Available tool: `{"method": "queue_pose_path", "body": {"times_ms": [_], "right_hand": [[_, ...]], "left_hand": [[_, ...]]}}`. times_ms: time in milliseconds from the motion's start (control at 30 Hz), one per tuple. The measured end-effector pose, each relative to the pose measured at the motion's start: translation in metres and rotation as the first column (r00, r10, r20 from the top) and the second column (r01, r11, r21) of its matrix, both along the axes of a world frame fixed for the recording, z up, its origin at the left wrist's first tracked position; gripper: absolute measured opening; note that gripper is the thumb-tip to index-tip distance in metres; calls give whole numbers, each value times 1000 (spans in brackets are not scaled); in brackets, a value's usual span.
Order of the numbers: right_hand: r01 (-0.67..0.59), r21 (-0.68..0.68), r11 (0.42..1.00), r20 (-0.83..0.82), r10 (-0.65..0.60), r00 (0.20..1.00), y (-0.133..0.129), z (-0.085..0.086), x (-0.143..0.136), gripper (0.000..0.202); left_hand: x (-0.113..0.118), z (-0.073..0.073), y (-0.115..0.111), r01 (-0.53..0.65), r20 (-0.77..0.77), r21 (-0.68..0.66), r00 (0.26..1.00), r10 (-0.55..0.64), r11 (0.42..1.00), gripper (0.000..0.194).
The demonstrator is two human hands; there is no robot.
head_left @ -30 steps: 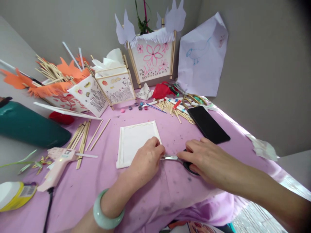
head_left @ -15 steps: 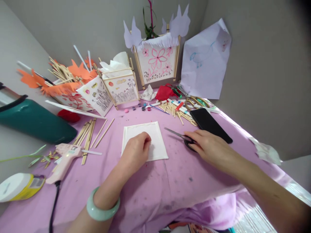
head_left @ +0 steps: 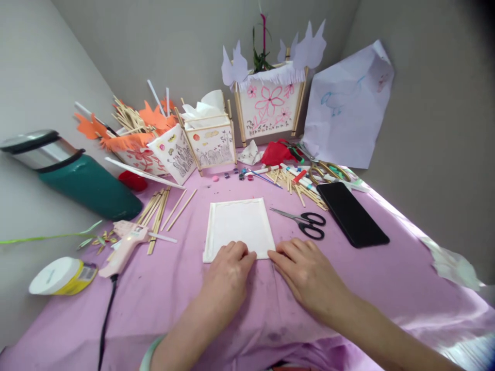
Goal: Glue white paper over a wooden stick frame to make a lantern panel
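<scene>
Touching the near edge of a white panel [head_left: 240, 222] just ahead, the left hand [head_left: 228, 273] and right hand [head_left: 309, 273] may pinch or merely press; I cannot tell. Its side and far borders look finished, the near one perhaps not. Scissors [head_left: 302, 219] lie unheld beyond the right hand.

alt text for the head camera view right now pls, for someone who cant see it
A person's left hand and right hand are at the near edge of a flat white panel on a lilac cloth. Black-handled scissors and a black phone lie to the right, a pink glue gun to the left, and decorated boxes stand behind.
</scene>
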State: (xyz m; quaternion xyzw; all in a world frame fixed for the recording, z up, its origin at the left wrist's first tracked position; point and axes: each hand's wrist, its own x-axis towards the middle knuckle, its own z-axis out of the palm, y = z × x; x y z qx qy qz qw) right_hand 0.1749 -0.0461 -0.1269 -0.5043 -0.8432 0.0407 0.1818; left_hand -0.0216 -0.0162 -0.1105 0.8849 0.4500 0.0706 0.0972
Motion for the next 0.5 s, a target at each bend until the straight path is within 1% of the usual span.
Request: {"method": "queue_pose_path", "body": {"times_ms": [67,133,167,200,233,267,300,333,400,433,467,500], "right_hand": [[-4,-44,999,-42,2,999,3,4,5,26],[-13,-99,995,-110,2,994,5,10,10,35],[4,-124,992,-140,-22,990,7,13,13,37],[37,-144,989,-158,-60,986,8,15,14,36],[82,-159,984,-164,-109,980,9,17,13,32],[128,-168,977,-162,-155,975,10,17,11,26],[169,-162,972,-158,-194,968,11,17,8,22],[197,-148,969,-155,-219,963,13,16,3,20],[214,-125,969,-170,-233,957,18,13,-6,21],[211,-125,969,-190,-233,954,21,11,-9,22],[205,-138,969,-215,-232,949,26,9,-11,23],[200,-162,966,-253,-236,938,31,8,-11,24]], "left_hand": [[-5,2,2,21,104,-30,994,-18,999,42],[-15,5,5,35,279,-61,960,-17,998,40],[-21,7,7,3,364,-56,931,17,998,39],[-28,9,9,-66,425,-38,902,76,997,37],[-35,11,12,-168,453,-14,878,157,986,35],[-41,12,15,-276,444,9,862,244,961,33],[-47,14,18,-365,403,28,856,323,931,31],[-51,15,21,-422,339,38,858,386,906,29],[-56,16,23,-472,216,31,864,456,881,28],[-57,16,24,-487,185,12,859,477,873,27],[-56,16,23,-504,184,-15,848,498,864,27],[-56,16,21,-521,216,-65,825,522,851,27]]}}
